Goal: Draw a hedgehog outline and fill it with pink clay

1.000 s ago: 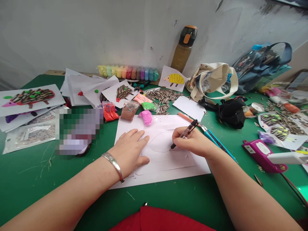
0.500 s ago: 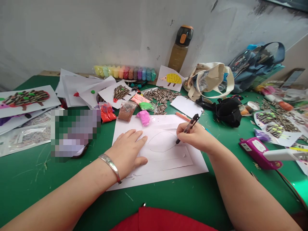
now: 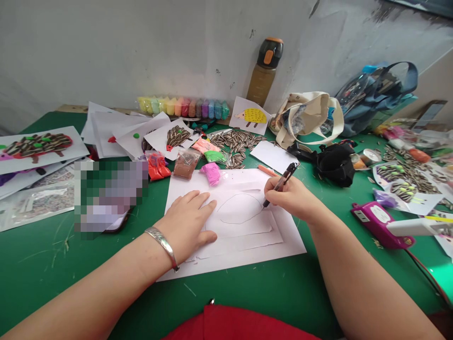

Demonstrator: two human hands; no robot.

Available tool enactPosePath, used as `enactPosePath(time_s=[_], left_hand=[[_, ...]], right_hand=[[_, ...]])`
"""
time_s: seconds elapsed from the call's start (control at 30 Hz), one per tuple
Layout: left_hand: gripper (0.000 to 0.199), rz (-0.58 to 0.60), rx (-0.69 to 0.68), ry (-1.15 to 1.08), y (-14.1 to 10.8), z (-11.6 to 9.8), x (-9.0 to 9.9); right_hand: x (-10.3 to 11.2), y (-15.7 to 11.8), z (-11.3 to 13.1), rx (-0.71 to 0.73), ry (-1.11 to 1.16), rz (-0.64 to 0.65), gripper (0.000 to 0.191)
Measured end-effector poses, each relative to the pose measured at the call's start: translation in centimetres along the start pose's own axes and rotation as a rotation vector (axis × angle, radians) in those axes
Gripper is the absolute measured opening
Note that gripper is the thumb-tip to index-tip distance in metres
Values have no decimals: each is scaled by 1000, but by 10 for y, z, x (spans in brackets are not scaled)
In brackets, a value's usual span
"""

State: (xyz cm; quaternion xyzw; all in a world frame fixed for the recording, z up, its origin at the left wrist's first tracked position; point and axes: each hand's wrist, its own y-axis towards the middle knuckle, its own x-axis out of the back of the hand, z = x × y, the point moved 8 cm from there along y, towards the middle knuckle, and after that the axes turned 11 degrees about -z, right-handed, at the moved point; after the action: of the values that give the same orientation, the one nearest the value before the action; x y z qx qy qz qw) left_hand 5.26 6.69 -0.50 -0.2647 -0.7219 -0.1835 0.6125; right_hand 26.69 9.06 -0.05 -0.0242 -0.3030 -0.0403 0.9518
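Through the head view I see the bare left hand [image 3: 193, 219] lying flat at nine o'clock, thumb spread wide, its other fingers only narrowly apart, nothing in its grasp. It presses the layered white paper sheets [image 3: 226, 262] to the table, and I judge that a sound anchor: weight spread through the palm, so the top layer does not creep. At three o'clock the bare right hand [image 3: 292, 198] pinches a slim black pen with a clear barrel [image 3: 286, 174] between thumb and fingers, its nib appearing to touch the top sheet at the right end of a thin, dark, rounded outline [image 3: 238, 224]. For a clean line I would guide the nib lightly, wrist loose, slowing where the upper and lower strokes meet. The outline's nine o'clock end looks open to me, close to the left fingertips, so a stroke there would need that hand eased aside without the paper slipping. I would also give room to the bright pink packet in clear plastic [image 3: 211, 174] at eleven o'clock and the slim orange stick-shaped thing [image 3: 268, 170] at one, since a knock could jog the line
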Motion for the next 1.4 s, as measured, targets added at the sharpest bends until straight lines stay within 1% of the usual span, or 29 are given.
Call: enactPosePath(time_s=[0.13,0.47,0.9,1.07,1.23,1.3,1.4], left_hand=[[56,14,2,9,0,0,-1],[57,21,5,11,-1,-1,1],[58,7,7,1,0,0,0],[58,0,2,8,0,0,0],[58,2,1,4,0,0,-1],[59,2,4,-2,0,0,-1],[58,0,9,-6,0,0,-1]], right_hand=[[0,2,-5,-44,-11,9,11],[0,5,-12,-67,-2,-5,9],[0,7,-11,-32,-2,-17,14],[-3,8,-12,-20,24,-10,14],[-2,10,-15,-50,95,-2,14],[0,7,-10,-43,172,11,17],[4,-1,11,50,272,-5,18]])
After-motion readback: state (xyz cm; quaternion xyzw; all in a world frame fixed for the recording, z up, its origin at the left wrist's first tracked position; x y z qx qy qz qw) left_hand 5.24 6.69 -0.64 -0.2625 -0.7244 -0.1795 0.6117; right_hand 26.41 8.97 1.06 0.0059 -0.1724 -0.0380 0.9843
